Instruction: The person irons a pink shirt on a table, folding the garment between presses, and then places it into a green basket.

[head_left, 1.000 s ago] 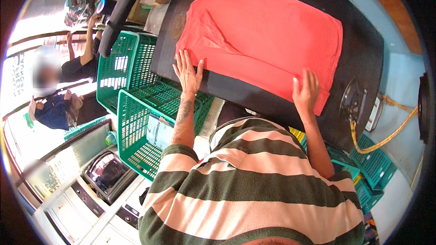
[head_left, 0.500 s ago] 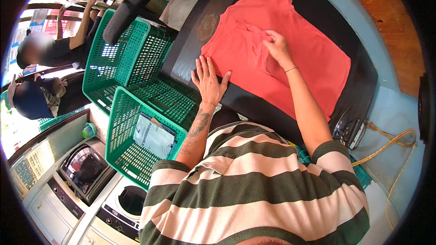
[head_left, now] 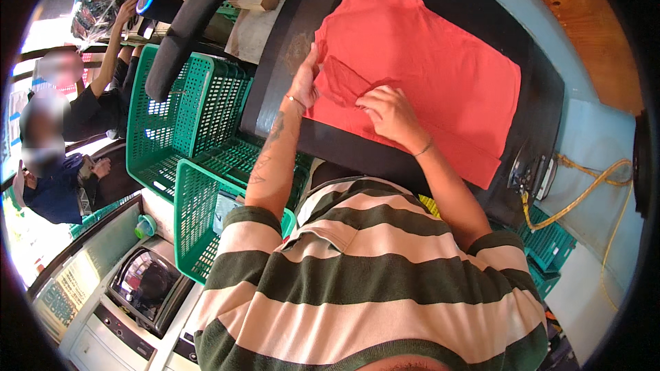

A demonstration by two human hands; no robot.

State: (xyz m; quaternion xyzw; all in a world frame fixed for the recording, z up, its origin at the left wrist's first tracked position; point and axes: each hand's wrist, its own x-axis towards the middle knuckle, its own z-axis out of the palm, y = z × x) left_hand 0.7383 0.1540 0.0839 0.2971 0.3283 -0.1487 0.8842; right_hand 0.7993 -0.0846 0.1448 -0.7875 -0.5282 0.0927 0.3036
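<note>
A red shirt (head_left: 440,75) lies spread on a dark padded board (head_left: 543,103), with one part folded over near its left side. My right hand (head_left: 388,110) is closed on the edge of that folded part, fingers pinched round the cloth. At the shirt's left edge stands my left hand (head_left: 303,84), turned on its side with the fingers stretched out along the cloth. Its palm is turned away, so whether it grips any fabric is hidden.
An iron (head_left: 524,173) with a yellow cord (head_left: 574,196) stands at the board's right end. Green plastic baskets (head_left: 196,106) are stacked at left, below a dark padded arm (head_left: 180,48). Washing machines (head_left: 148,282) stand at lower left. Two people (head_left: 58,178) are at far left.
My left hand has moved up along the shirt's left edge and turned on its side. My right hand has come left and nearer, bringing a fold of the shirt with it.
</note>
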